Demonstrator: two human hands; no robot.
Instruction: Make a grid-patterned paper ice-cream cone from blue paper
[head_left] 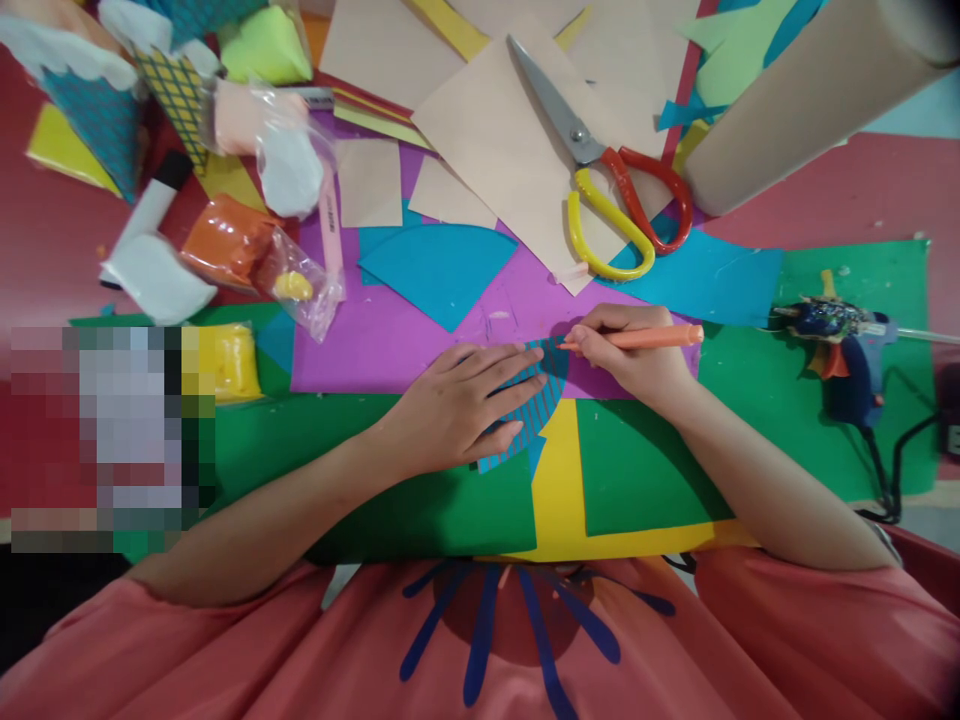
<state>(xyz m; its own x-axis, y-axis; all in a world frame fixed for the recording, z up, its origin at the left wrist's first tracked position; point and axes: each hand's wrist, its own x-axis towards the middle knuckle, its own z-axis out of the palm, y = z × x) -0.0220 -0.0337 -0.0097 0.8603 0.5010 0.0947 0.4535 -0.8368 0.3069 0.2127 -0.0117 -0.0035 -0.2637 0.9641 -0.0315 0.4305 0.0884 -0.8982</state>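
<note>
My left hand [465, 405] lies flat with its fingers spread over a blue foam piece [536, 400] marked with dark stripes, so part of the piece is hidden beneath it. In my right hand [637, 355] is an orange marker [660, 337], gripped like a pen, its tip touching or just above the piece's upper edge. A plain blue fan-shaped piece [442, 265] rests above my left hand on the purple sheet [352, 350]. Scissors [585, 150] with red and yellow handles lie farther back on beige sheets [480, 110].
To the right lies a glue gun [855, 350] with its cord. A thick cardboard tube [810, 110] occupies the back right. Decorated cones [169, 95] and bagged clay, including an orange pack [229, 240], crowd the left. Green sheets [645, 470] lie under my forearms.
</note>
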